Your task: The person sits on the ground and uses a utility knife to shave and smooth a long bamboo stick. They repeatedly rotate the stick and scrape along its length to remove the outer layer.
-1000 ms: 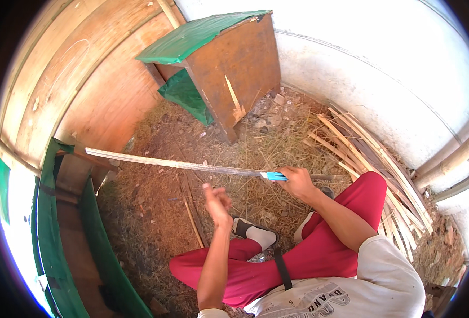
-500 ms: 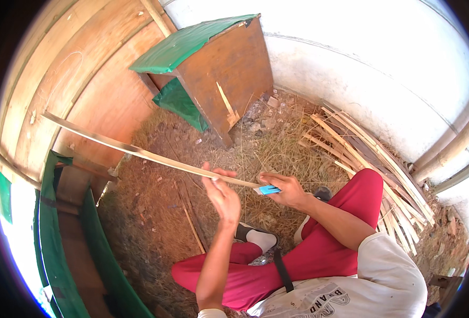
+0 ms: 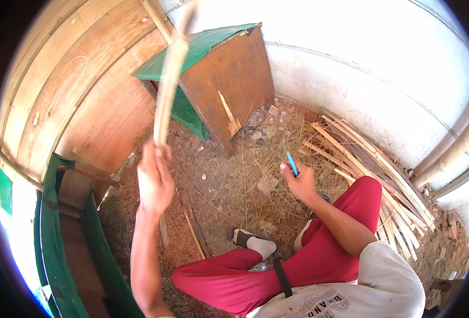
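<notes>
The left hand point(image 3: 156, 180) grips a wooden strip point(image 3: 169, 90), long axis steep toward the frame's top edge. Well apart, right of centre, the right hand point(image 3: 301, 184) clasps a blue cutter point(image 3: 292, 165).

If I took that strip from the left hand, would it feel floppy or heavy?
The strip is probably light, as the left hand alone holds it. It's likely more stiff than floppy, since it sticks out nearly straight, though it's blurred.

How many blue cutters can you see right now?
1: the blue cutter is in the right hand, partly hidden by its grip. Others could lie unseen under the piled wooden strips.
</notes>
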`<state>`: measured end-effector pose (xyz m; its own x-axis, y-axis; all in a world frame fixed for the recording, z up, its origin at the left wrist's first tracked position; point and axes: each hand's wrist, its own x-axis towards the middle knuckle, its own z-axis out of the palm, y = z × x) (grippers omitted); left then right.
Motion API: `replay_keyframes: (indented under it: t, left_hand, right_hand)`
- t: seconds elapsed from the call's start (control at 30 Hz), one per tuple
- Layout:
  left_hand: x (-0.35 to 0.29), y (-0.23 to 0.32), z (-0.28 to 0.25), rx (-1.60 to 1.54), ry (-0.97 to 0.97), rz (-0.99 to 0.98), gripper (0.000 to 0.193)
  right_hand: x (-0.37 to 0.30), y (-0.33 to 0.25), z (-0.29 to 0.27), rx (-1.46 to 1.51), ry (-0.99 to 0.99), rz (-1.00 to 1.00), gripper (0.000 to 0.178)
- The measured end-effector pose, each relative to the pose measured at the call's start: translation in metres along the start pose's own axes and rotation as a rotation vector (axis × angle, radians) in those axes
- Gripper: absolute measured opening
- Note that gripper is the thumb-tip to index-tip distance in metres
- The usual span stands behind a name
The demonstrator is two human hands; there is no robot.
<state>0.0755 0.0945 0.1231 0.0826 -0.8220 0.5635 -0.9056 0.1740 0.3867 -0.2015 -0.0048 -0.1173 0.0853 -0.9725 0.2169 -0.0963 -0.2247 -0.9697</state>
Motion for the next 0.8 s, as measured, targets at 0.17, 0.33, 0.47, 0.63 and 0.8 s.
replay_keyframes:
  t: [0.17,0.33,0.47,0.63,0.8]
  left_hand:
    - [-0.081,0.006,0.005,-0.276,-0.441,-0.416,0.032]
    - [-0.152,0.024,0.029,-0.525,-0.6,-0.781,0.033]
    - [-0.202,0.036,0.051,-0.778,-0.653,-1.008,0.033]
    - [-0.245,0.048,0.077,-0.87,-0.714,-1.069,0.031]
    - [-0.267,0.041,0.092,-0.894,-0.627,-1.063,0.037]
  right_hand:
    - [0.005,-0.011,-0.01,0.097,-0.02,0.146,0.041]
    - [0.004,-0.006,-0.018,0.356,-0.12,0.299,0.046]
    - [-0.008,-0.022,-0.005,0.488,-0.248,0.442,0.053]
    - [-0.025,-0.006,0.015,0.404,-0.301,0.56,0.043]
    - [-0.037,-0.003,0.027,0.409,-0.243,0.653,0.029]
